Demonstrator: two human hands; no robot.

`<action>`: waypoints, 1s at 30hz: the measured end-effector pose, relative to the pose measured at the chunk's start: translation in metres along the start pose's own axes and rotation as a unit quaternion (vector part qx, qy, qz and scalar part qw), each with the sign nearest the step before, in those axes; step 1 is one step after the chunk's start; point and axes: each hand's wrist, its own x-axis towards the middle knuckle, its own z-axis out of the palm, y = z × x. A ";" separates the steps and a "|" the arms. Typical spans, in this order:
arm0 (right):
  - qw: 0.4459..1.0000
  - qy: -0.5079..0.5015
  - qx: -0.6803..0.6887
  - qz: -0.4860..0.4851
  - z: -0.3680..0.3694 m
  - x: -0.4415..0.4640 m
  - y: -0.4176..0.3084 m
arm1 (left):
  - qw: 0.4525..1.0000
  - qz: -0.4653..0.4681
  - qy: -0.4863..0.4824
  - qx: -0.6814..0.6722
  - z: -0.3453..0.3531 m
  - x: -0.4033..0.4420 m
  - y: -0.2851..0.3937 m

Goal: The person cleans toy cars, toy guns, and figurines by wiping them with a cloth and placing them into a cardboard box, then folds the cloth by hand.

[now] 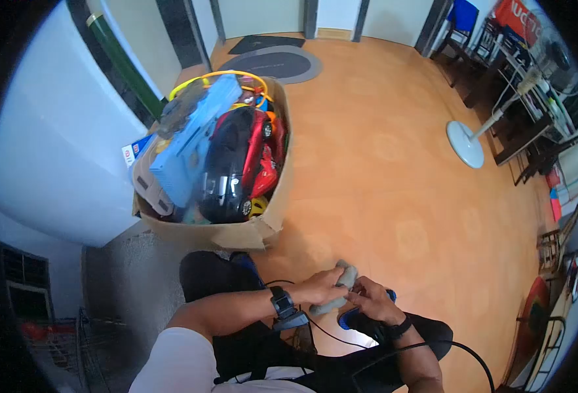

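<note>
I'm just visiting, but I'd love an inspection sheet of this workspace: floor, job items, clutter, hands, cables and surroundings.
Surface: glossy orange floor, paler patches showing.
Job's things: elongated grey object, partly hidden by the hands; material unclear.
Clutter: brown cardboard box, packed above its rim; blue plastic piece beside black-and-red toy car.
Grippers: bare left hand grips the grey object; bare right hand has its fingers against it, grip unclear.
Cables: thick black cable arches near the right forearm; thinner black cable runs below the hands.
Surroundings: white pedestal fan, grey oval mat, dark chairs.
</note>
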 end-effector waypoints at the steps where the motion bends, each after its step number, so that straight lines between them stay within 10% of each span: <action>1: 1.000 0.003 -0.011 -0.002 0.002 0.002 0.004 | 1.000 -0.005 -0.001 0.002 -0.003 -0.003 0.004; 30: 1.000 0.000 0.001 0.000 0.005 0.011 0.021 | 1.000 -0.024 -0.020 -0.004 -0.003 -0.005 0.005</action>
